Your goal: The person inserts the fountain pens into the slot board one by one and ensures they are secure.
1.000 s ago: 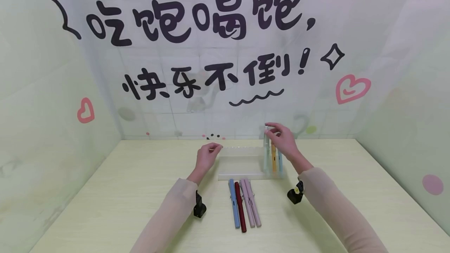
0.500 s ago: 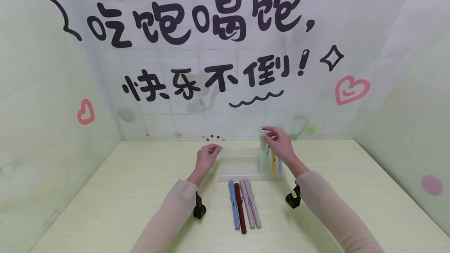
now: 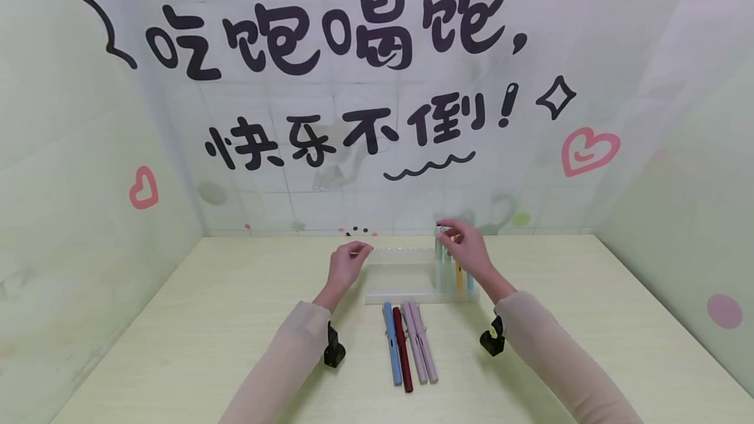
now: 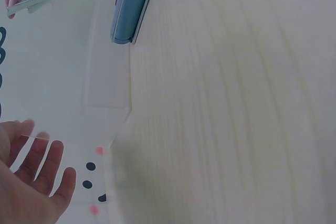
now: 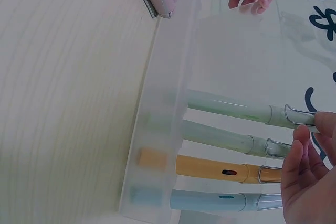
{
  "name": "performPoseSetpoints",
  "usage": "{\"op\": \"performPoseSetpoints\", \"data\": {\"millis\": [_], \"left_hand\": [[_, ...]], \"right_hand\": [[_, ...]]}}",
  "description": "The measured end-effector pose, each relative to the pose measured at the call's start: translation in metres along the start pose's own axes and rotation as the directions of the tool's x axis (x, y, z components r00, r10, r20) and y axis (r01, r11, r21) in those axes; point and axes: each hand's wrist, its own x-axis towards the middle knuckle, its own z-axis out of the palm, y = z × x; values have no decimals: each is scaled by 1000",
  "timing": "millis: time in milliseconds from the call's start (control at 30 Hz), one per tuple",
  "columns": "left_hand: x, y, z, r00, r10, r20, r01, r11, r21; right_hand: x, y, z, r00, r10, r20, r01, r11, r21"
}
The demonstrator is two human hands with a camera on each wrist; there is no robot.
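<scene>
In the head view, my left hand (image 3: 346, 264) pinches the left upper corner of a clear plastic rack (image 3: 400, 277); a slim blue pen (image 3: 392, 345), a dark red pen (image 3: 403, 352) and two lilac pens (image 3: 424, 345) lie on the near side.

In the left wrist view, its fingers are spread, gently bent.

In the right wrist view, my right hand (image 5: 315, 161) pinches the cap end of a translucent pale-green pen (image 5: 231, 106), upright in the rack, left of a second pale-green pen (image 5: 218, 136), an orange pen (image 5: 210, 168) and a light-blue pen (image 5: 207, 201).

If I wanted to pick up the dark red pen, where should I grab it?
Probably best to pinch the dark red pen near its end closest to the person, from above, with a finger on each side. It lies flat, and that end pokes out past the blue pen and lilac pens flanking it.
</scene>
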Motion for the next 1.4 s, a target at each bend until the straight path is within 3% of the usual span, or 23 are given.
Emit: {"op": "performPoseSetpoints", "data": {"millis": [700,967,1400], "left_hand": [[-3,1,0,1000,-6,16,6,1000,-8],[-2,1,-1,1000,-6,13,6,1000,-10],[0,0,0,1000,10,-4,-10,1000,8]], "right_hand": [[-5,2,1,999,-27,38,30,996,-88],[0,2,0,994,-92,52,102,962,-252],[10,7,-2,993,-68,93,95,940,-328]]}}
